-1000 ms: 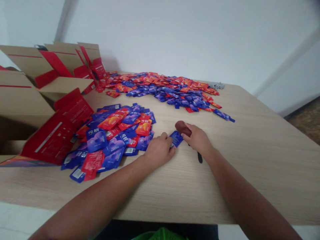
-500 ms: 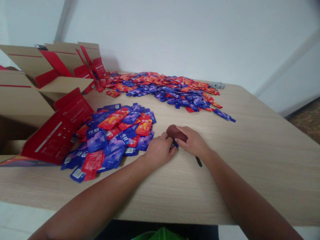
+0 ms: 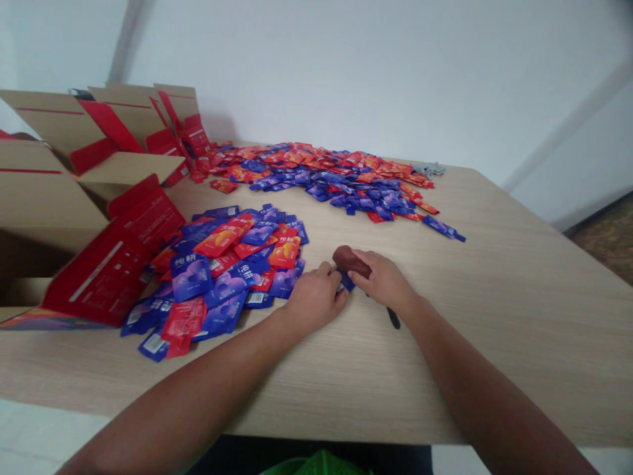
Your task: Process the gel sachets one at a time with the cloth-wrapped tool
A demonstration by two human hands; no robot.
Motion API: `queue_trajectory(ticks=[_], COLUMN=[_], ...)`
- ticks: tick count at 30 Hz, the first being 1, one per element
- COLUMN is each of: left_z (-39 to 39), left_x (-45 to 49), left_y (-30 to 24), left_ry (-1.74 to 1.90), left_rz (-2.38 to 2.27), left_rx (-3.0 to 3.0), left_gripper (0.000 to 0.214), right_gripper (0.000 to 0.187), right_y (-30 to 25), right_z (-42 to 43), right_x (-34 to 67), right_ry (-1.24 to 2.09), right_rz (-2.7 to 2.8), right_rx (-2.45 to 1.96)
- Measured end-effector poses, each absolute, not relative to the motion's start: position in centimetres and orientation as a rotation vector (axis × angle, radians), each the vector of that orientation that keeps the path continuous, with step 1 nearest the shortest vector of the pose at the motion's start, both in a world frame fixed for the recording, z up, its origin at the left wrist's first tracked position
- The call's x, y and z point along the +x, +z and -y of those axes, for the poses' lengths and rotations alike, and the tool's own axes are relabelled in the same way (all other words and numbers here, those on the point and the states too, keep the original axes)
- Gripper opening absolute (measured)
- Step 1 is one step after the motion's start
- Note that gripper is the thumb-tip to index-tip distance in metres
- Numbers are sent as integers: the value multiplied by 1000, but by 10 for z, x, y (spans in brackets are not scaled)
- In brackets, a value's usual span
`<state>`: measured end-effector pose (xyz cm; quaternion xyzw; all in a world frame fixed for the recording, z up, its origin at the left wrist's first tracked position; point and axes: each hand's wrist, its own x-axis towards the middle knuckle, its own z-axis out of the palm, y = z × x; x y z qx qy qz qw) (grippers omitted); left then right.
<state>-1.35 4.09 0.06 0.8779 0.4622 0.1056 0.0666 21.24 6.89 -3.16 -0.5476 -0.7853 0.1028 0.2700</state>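
Note:
My left hand (image 3: 316, 290) rests on the table with its fingers closed at the edge of a small blue packet (image 3: 346, 282). In my right hand (image 3: 383, 277), closed, is a reddish-brown, soft-looking piece (image 3: 349, 260), perhaps cloth or leather. It lies over the far side of the blue packet and partly hides it. A thin black strip (image 3: 393, 319) sticks out from under my right wrist onto the table; the rest of it is hidden. Close by on the left is a loose heap of blue and red packets (image 3: 230, 277).
Open cardboard boxes (image 3: 44, 155) with red flaps stand on the left. A long pile of red and blue packets (image 3: 321, 168) runs along the table's back by the wall. A single blue packet (image 3: 442, 227) and a grey crumpled item (image 3: 429, 169) lie at its right end.
The brown piece in my right hand has shifted slightly right and away from my left fingers, so more of the blue packet shows. My left hand stays in place.

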Motion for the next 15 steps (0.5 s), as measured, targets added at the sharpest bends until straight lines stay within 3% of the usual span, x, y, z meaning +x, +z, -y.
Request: queue_trajectory(ticks=[15], left_z=[-42], left_x=[-14], left_y=[-4], left_ry=[371], left_rz=[-1397], left_rx=[2670], left_gripper=[28], right_gripper=[56], right_y=[-38], right_z=[-79], right_x=[225], right_ry=[140], right_rz=[2039], right_rx=[-1622])
